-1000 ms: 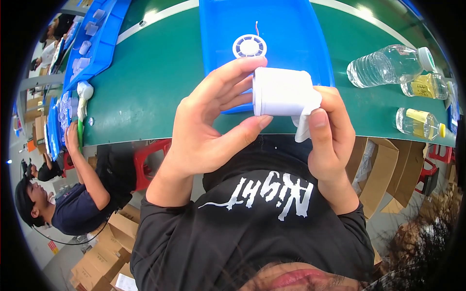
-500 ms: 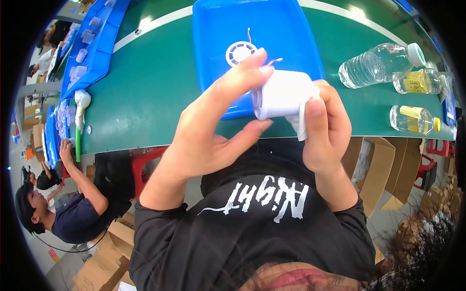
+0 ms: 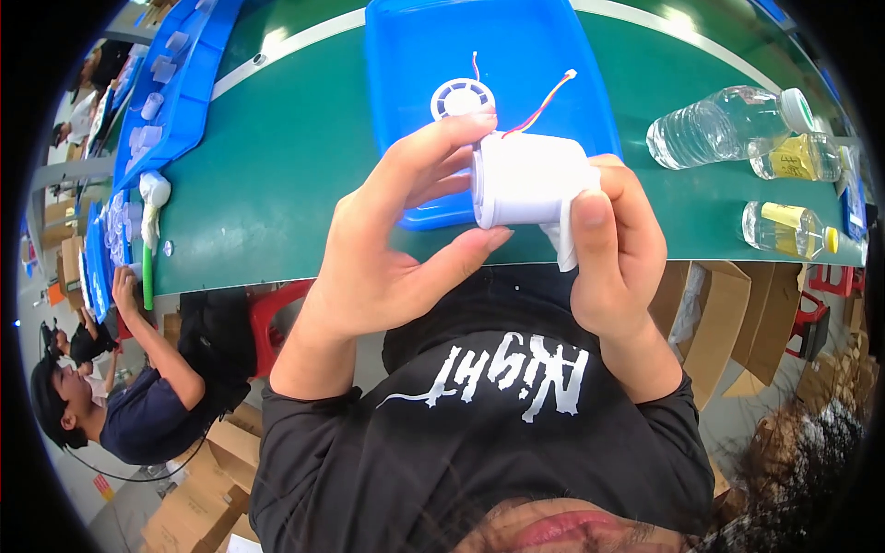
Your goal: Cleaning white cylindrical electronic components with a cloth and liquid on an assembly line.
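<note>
A white cylindrical housing (image 3: 530,180) lies sideways between my hands, above the near part of a blue tray (image 3: 419,221). Thin red, yellow and white wires (image 3: 544,106) rise from its top to a small connector. My left hand (image 3: 396,221) holds the left end, fingers at the top rim and thumb underneath. At the other end, my right hand (image 3: 618,230) is closed on the housing with a white cloth (image 3: 560,241) pinched against it; the cloth hangs below. Behind, a white round slotted part (image 3: 461,97) with a thin wire lies in the tray.
Three plastic bottles, one a large clear bottle (image 3: 719,127), lie at right on the green table (image 3: 277,184). At left stand a blue bin (image 3: 180,111) with several small cups and a green-handled tool (image 3: 150,240). A co-worker (image 3: 138,396) sits on the left. Cardboard boxes (image 3: 719,313) stand below.
The housing has turned, so its wires now stand up to the right. My left fingers have moved from over its top to the left rim. My right hand keeps its grip.
</note>
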A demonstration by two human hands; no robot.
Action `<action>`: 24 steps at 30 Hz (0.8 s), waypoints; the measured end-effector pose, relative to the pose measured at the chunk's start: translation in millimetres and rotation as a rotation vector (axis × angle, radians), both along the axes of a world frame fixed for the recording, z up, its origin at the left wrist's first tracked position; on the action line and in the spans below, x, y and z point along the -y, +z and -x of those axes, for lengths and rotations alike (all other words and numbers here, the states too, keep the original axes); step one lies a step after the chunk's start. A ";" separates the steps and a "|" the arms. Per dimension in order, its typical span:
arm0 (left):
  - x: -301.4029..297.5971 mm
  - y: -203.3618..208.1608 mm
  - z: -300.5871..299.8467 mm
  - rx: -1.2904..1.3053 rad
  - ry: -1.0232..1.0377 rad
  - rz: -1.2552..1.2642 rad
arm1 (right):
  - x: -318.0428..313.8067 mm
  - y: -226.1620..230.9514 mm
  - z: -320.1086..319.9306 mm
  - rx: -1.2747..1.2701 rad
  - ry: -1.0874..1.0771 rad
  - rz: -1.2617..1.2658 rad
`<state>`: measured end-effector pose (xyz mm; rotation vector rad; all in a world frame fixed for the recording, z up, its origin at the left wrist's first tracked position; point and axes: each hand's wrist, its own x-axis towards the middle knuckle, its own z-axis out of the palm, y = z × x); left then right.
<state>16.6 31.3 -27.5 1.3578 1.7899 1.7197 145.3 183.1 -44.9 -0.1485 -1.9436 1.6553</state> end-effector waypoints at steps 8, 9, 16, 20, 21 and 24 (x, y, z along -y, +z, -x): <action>1.2 7.0 -5.3 0.279 -0.038 -0.004 | -4.7 -7.8 5.3 -0.188 -0.093 -0.386; 0.9 6.2 -6.2 0.243 -0.013 -0.020 | -3.3 -8.0 5.7 -0.160 -0.097 -0.328; 1.9 4.5 5.7 -0.263 0.101 0.021 | -11.2 15.9 23.9 0.251 0.126 0.637; 3.8 13.1 8.6 -0.060 0.062 0.091 | -22.6 16.4 25.2 0.071 -0.039 0.529; 3.5 13.4 7.7 0.096 0.066 0.061 | -24.2 18.7 20.3 0.000 -0.102 0.353; 2.7 12.3 5.0 0.215 0.089 0.054 | -20.8 27.9 8.0 -0.200 -0.162 -0.369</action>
